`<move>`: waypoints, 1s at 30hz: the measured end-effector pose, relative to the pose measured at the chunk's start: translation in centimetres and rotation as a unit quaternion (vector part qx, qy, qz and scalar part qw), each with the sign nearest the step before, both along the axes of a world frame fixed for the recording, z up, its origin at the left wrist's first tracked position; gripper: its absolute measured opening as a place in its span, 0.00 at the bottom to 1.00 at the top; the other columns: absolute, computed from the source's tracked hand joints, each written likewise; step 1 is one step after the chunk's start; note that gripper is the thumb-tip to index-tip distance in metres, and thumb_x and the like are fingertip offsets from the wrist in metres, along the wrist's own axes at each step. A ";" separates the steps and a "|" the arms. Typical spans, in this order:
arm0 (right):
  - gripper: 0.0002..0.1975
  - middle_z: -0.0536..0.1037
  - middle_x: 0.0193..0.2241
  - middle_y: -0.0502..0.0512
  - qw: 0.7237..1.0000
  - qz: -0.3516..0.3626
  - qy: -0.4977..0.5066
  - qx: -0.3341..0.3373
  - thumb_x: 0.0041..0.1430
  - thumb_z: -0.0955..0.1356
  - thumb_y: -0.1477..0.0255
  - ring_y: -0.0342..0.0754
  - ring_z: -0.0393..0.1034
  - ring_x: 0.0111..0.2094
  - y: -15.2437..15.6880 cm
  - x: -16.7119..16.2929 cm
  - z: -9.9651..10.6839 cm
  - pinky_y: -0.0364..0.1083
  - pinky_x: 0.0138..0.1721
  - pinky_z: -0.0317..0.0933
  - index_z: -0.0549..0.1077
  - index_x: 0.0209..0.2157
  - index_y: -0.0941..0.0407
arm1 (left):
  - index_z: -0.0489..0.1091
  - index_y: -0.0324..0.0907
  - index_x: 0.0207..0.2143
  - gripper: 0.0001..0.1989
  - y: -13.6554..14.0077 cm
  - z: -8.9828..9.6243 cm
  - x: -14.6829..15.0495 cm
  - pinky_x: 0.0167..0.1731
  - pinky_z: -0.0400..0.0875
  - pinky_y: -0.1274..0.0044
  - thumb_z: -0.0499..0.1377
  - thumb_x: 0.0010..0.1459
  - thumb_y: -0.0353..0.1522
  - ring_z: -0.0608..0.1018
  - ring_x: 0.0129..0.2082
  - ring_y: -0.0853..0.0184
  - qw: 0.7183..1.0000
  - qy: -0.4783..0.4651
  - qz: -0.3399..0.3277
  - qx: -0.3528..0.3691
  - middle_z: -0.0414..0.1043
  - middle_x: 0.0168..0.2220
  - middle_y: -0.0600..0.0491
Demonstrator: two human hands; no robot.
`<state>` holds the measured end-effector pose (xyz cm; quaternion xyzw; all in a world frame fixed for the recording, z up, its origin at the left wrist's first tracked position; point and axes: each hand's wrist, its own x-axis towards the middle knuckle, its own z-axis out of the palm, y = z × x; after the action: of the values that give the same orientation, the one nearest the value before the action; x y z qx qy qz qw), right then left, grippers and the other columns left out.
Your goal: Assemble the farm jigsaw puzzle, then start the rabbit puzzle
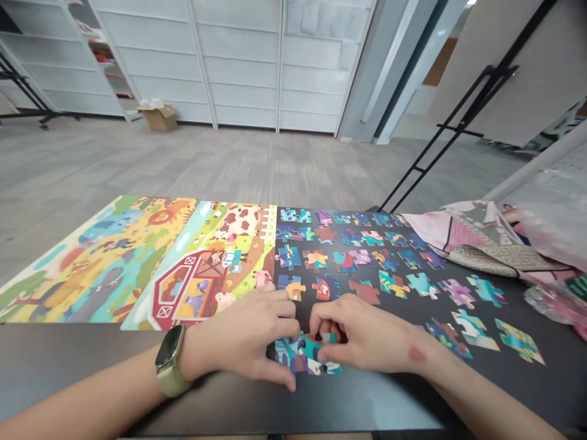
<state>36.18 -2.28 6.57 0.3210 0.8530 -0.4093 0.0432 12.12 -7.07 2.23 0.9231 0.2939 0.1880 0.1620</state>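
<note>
Joined puzzle pieces point(300, 360) in teal and purple lie at the table's near edge between my two hands. My left hand point(252, 330), with a watch on its wrist, rests over their left side, fingers stretched and thumb apart. From the right, my right hand point(362, 333) reaches in with curled fingers and thumb closed on a teal puzzle piece point(326, 338) at the cluster's right side; the fingers partly cover it. Beyond the hands, loose puzzle pieces such as a red one point(323, 287) and an orange one point(293, 287) lie in rows.
To the left lie two finished picture puzzles, a farm scene point(238, 244) and a safari scene point(105, 263). A pink patterned cloth point(486, 238) and clear plastic packaging point(557, 305) sit at the right. Several more pieces point(518, 339) spread over the black tabletop point(376, 397).
</note>
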 end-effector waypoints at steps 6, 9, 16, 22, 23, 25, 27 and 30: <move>0.09 0.75 0.30 0.46 0.998 0.006 -0.021 0.067 0.53 0.76 0.69 0.44 0.67 0.33 -0.2 0.1 0.3 0.43 0.36 0.56 0.73 0.33 0.54 | 0.71 0.44 0.35 0.24 0.0 0.0 0.0 0.33 0.59 0.72 0.64 0.58 0.55 0.72 0.35 0.63 1.000 -0.008 -0.014 -0.009 0.73 0.37 0.52; 0.08 0.76 0.31 0.46 0.997 0.015 -0.010 0.075 0.55 0.75 0.70 0.45 0.68 0.33 -0.2 0.2 0.1 0.44 0.38 0.56 0.73 0.33 0.54 | 0.71 0.44 0.36 0.24 0.1 -0.2 0.0 0.34 0.59 0.72 0.64 0.59 0.55 0.74 0.35 0.62 0.999 -0.021 -0.019 -0.016 0.74 0.37 0.52; 0.09 0.76 0.32 0.46 0.997 0.013 -0.006 0.074 0.54 0.76 0.70 0.44 0.68 0.33 -0.1 0.2 -0.2 0.44 0.37 0.55 0.74 0.34 0.54 | 0.76 0.46 0.41 0.20 0.1 0.4 -0.1 0.35 0.60 0.72 0.65 0.60 0.53 0.74 0.35 0.63 0.999 -0.025 -0.036 -0.025 0.75 0.39 0.52; 0.08 0.74 0.28 0.46 0.997 0.015 -0.006 0.074 0.56 0.75 0.68 0.44 0.67 0.30 0.0 0.1 -0.2 0.43 0.35 0.55 0.74 0.34 0.54 | 0.78 0.47 0.42 0.18 0.1 0.6 -0.2 0.38 0.61 0.70 0.64 0.62 0.51 0.75 0.37 0.62 0.998 -0.013 -0.052 -0.024 0.76 0.41 0.51; 0.05 0.75 0.29 0.47 0.997 0.021 0.002 0.078 0.59 0.73 0.70 0.44 0.68 0.32 0.0 0.1 -0.1 0.43 0.36 0.57 0.74 0.35 0.54 | 0.78 0.47 0.42 0.18 0.1 0.7 -0.2 0.38 0.61 0.70 0.64 0.62 0.51 0.75 0.37 0.62 0.998 -0.010 -0.052 -0.022 0.76 0.42 0.51; 0.03 0.78 0.33 0.49 0.995 0.035 0.025 0.088 0.65 0.66 0.75 0.46 0.71 0.36 0.0 0.2 -0.1 0.44 0.39 0.59 0.73 0.36 0.54 | 0.78 0.47 0.42 0.18 0.0 0.7 -0.2 0.38 0.61 0.69 0.64 0.62 0.50 0.75 0.37 0.62 0.998 -0.007 -0.053 -0.019 0.76 0.42 0.51; 0.10 0.79 0.36 0.51 0.994 0.045 0.039 0.093 0.67 0.61 0.79 0.47 0.73 0.39 0.0 0.4 -0.2 0.45 0.42 0.60 0.72 0.38 0.54 | 0.77 0.47 0.42 0.17 0.0 0.7 -0.2 0.39 0.61 0.69 0.63 0.63 0.50 0.75 0.37 0.61 0.998 -0.007 -0.055 -0.018 0.76 0.43 0.51; 0.12 0.80 0.37 0.51 0.994 0.045 0.034 0.096 0.67 0.60 0.81 0.47 0.74 0.40 0.2 0.5 -0.4 0.45 0.43 0.61 0.72 0.39 0.54 | 0.74 0.45 0.42 0.18 0.1 0.6 -0.1 0.39 0.62 0.70 0.61 0.65 0.50 0.75 0.39 0.61 0.998 -0.019 -0.054 -0.022 0.76 0.44 0.50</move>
<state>36.68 -2.12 6.21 0.2705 0.9028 -0.3342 0.0018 12.03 -6.96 2.81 0.9300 0.2445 0.1900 0.1980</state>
